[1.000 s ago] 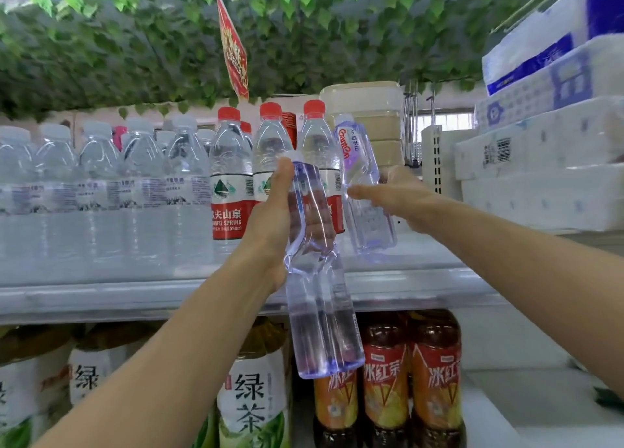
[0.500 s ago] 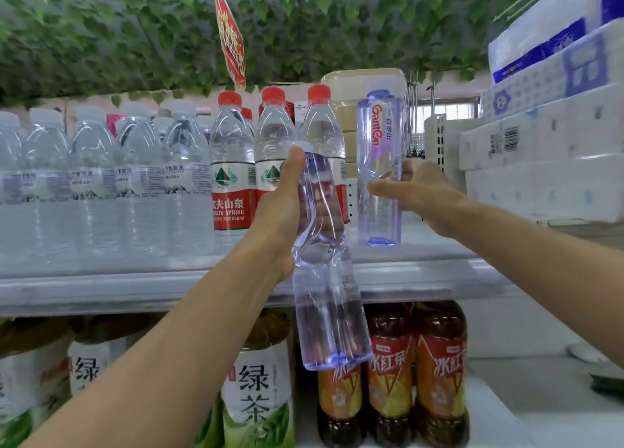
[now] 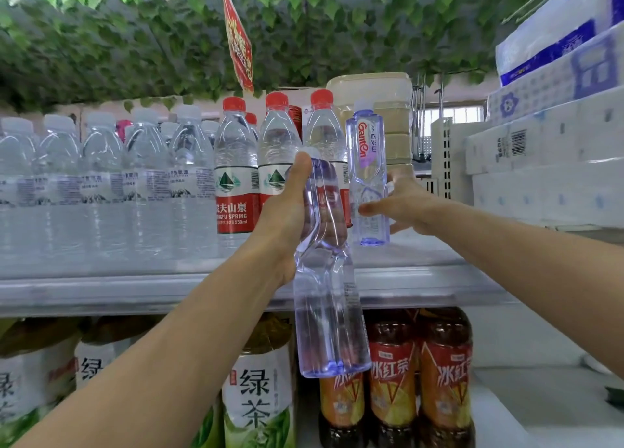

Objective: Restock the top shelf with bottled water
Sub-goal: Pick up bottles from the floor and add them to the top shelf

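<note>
Body only, head cam. 2 limbs in shot, both bare the whole visible length, wrist to frame edge.

L hand [image 3: 287, 211]: seen from thumb side, thumb [image 3: 301, 169] in full view, other fingers mostly hidden. Wrist bare, same for L forearm [image 3: 169, 346], which runs out the bottom-left corner.

R hand [image 3: 410, 206]: back of hand + thumb visible, fingertips partly hidden. R forearm [image 3: 526, 258] bare too, exits at the right edge.

Smooth outline on both, slim build. Res too soft for nails, hair or small marks, can't tell.
</note>
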`<state>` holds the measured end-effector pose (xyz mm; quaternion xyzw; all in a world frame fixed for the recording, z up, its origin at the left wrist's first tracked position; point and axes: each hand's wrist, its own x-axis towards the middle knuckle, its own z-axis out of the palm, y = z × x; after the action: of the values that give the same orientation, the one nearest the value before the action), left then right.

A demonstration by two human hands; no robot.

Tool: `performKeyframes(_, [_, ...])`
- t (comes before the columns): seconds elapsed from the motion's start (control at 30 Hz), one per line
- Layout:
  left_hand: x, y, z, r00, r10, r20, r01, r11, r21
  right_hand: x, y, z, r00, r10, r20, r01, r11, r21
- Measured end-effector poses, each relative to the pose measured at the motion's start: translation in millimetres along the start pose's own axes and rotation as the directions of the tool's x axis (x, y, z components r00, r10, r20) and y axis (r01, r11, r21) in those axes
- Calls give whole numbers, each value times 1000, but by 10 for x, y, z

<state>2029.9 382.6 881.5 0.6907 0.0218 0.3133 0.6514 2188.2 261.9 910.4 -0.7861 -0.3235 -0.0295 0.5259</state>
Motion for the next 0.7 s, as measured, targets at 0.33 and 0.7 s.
performKeyframes(0.33, [50, -22, -22, 999, -45, -9, 45, 999, 7, 221, 29, 47, 998, 41, 46, -40, 999, -19])
performKeyframes(0.7, [-101, 75, 0, 1000, 3, 13, -3, 1000, 0, -744, -280, 16, 897, -369, -244, 364, 929, -66])
